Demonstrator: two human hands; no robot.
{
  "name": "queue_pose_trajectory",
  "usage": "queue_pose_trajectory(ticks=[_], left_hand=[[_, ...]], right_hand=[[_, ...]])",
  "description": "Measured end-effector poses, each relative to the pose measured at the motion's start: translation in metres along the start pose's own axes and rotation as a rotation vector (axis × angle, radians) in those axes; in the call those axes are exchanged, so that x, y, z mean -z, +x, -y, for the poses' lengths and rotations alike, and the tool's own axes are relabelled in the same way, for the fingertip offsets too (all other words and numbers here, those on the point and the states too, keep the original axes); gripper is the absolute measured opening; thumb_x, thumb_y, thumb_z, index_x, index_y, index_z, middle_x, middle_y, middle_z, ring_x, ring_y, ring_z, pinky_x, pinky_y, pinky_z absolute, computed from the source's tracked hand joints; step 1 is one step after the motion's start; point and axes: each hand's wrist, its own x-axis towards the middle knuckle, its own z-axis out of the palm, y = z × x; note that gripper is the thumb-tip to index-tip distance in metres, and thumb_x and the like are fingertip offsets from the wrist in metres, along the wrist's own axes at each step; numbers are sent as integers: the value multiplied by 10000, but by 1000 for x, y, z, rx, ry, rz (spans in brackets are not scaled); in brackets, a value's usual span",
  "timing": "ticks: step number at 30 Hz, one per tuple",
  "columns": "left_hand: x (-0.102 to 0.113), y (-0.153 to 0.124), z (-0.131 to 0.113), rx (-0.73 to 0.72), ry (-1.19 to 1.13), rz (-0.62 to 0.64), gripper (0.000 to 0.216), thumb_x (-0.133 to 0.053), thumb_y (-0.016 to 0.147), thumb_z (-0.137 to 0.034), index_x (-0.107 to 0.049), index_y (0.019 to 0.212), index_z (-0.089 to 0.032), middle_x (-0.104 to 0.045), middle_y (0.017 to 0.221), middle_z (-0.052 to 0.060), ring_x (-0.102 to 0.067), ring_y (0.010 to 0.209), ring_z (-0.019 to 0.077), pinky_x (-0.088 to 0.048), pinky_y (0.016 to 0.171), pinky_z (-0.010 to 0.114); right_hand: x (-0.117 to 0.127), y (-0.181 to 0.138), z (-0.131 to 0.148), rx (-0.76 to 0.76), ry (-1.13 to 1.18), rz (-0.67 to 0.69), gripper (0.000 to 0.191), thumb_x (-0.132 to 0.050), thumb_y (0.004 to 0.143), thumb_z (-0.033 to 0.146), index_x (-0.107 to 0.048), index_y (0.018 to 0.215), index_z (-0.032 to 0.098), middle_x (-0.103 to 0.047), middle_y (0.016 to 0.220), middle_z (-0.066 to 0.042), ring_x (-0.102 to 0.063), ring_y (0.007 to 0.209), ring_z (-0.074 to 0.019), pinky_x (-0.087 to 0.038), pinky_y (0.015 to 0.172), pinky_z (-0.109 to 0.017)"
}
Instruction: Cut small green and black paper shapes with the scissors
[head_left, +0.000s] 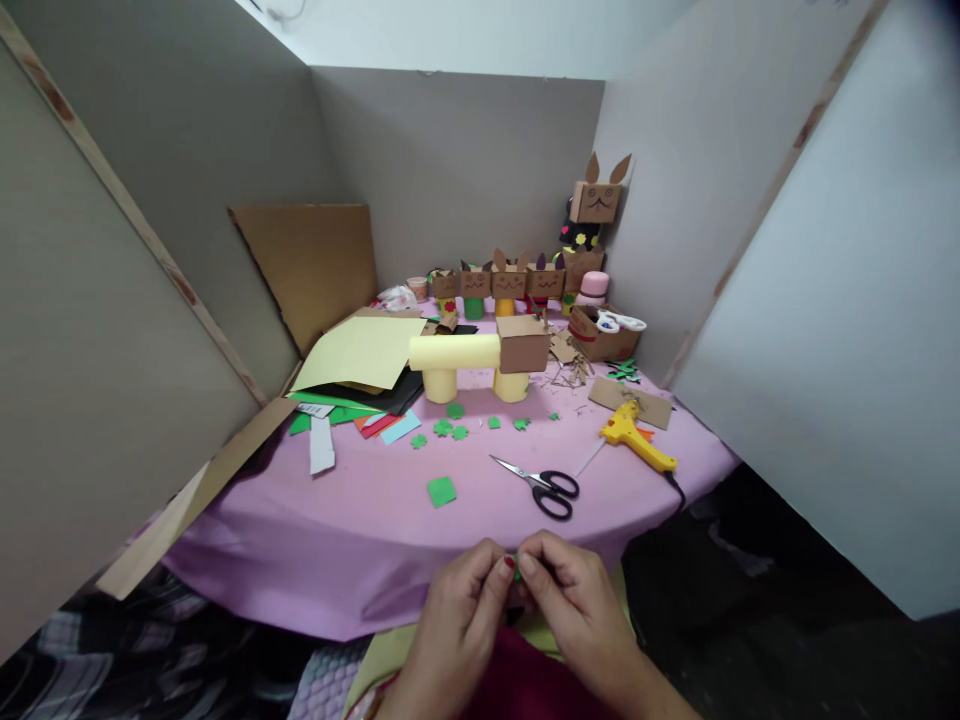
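Observation:
Just off the table's front edge, my left hand [466,595] and my right hand [571,592] meet, fingertips pinched together on a small green paper piece [517,572]. Most of that piece is hidden by the fingers. Ahead of them lie black-handled scissors [538,482], blades partly apart and pointing left. A green paper square [442,491] rests to the left of the scissors. Farther back, several green flower-shaped cutouts [444,428] are scattered before a figure made of pale yellow tubes [454,352] with a brown cardboard box [523,346] at its right end.
A yellow glue gun [637,437] lies at the right, near a cardboard strip [651,408]. Stacked coloured paper [360,352] fills the left side. Behind stand several box-headed animal figures [509,283] and a carton [609,345] with white scissors [619,321]. Grey panels enclose the table.

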Motion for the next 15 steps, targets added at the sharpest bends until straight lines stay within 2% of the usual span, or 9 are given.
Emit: queue_pose_trajectory(ticks=[4, 8, 12, 15], left_hand=[[-1, 2, 3, 14, -2, -36, 281, -408, 885, -324, -468, 639, -202, -501, 589, -13, -468, 562, 143, -361, 539, 219], [-3, 1, 8, 27, -18, -93, 268, -429, 873, -328, -459, 638, -203, -453, 567, -30, -429, 537, 135, -350, 510, 214], [-4, -2, 9, 6, -22, -57, 267, -414, 886, -322, -480, 662, -193, -500, 598, -16, -466, 564, 137, -377, 539, 215], [-1, -1, 5, 4, -9, -21, 271, -422, 885, -318, -503, 666, -182, -534, 615, -3, -495, 583, 139, -392, 562, 217]], right_hand=[[-1, 0, -3, -80, 74, -21, 317, -399, 906, 365, -463, 656, 182, -466, 548, 34, -450, 506, -108, -362, 495, -205], [-2, -1, -4, -19, -21, 2, 292, -431, 894, 350, -474, 662, 178, -492, 576, 23, -460, 535, -113, -358, 514, -208], [-4, -3, -5, 56, -104, -23, 280, -430, 893, 293, -506, 655, 167, -544, 592, 1, -504, 555, -122, -368, 537, -214], [-5, -4, -7, 29, -32, -42, 270, -451, 886, 301, -523, 665, 164, -564, 596, -6, -524, 564, -127, -391, 538, -210]])
